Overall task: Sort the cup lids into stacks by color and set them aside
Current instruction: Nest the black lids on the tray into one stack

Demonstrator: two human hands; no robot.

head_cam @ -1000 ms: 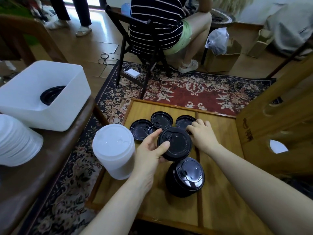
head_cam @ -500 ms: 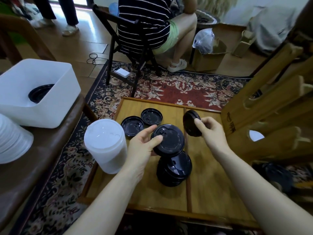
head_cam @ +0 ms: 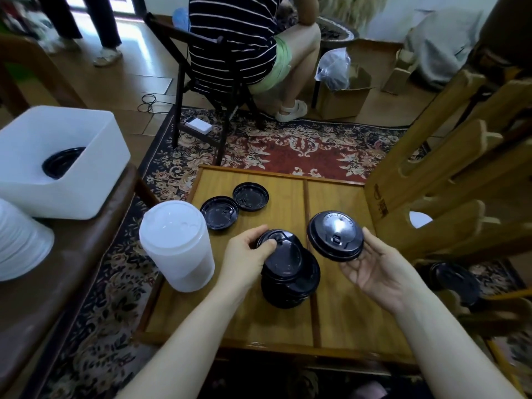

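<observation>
The right hand [head_cam: 377, 272] pinches a black lid [head_cam: 335, 235], dome up, just right of the black stack [head_cam: 289, 272] mid-counter [head_cam: 339, 321]. The left hand [head_cam: 244, 260] grips the stack's top lid; the stack lies down-left of the held lid.

Head camera, looking forward-down, close over table [head_cam: 288, 318].

Low wooden table [head_cam: 339, 318] bears one white lid stack [head_cam: 177, 246], one black lid stack [head_cam: 289, 279] and two loose black lids [head_cam: 234, 204].
</observation>
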